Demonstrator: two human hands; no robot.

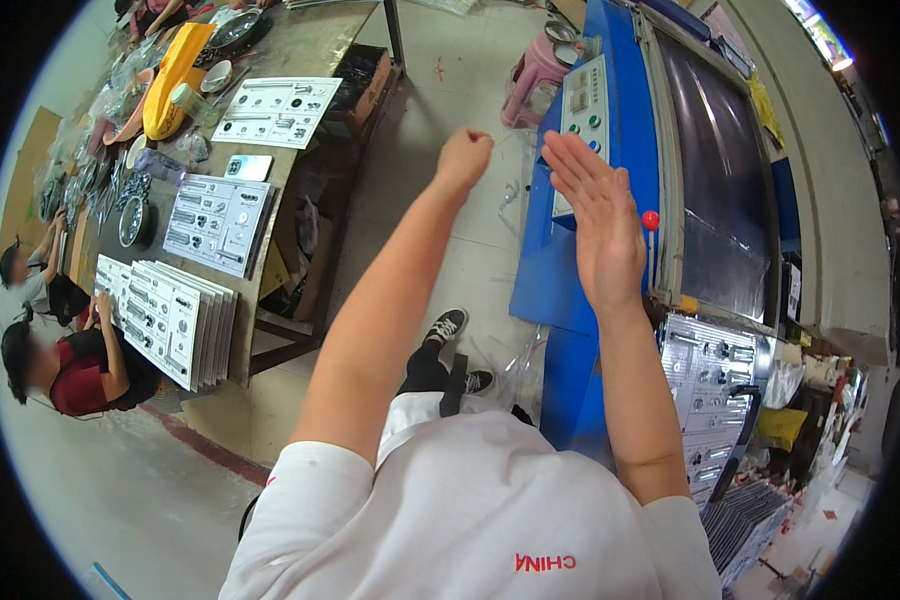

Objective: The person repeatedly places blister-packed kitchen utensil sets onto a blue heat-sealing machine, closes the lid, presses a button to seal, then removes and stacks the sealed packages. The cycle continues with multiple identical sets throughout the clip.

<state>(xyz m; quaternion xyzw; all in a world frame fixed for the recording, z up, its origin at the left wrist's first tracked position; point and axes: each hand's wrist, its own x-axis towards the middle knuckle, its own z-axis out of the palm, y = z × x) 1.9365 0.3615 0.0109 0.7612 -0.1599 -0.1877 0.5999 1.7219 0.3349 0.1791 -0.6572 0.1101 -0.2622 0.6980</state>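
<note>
Holding my right hand (598, 205) open, palm flat and fingers straight together, I have it up in front of the blue metal machine (542, 265) on my right. My left hand (465, 158) is curled into a loose fist over the pale floor (470, 245), between the machine and the bench; I see nothing in it, though I cannot tell what the folded fingers might hide.

The right hand is clearly the nearer one to the machine. Its fingertips point forward and somewhat left, across the white control panel (582, 90) with its round green buttons, and whether they touch it I cannot tell. Just to the right of that hand stands a red ball-shaped knob (651, 220) on a thin upright rod, apart from my palm. Beyond the knob, a dark see-through sheet (715, 180) sits in a grey frame, its long axis running away from me.

Closer to my body, right of my right forearm, lies a shiny silvery panel (710, 370) bearing rows of small metal parts. Well apart on my left, the grey-topped bench (305, 50) carries stacked white boards (160, 320) printed or set with hardware.
</note>
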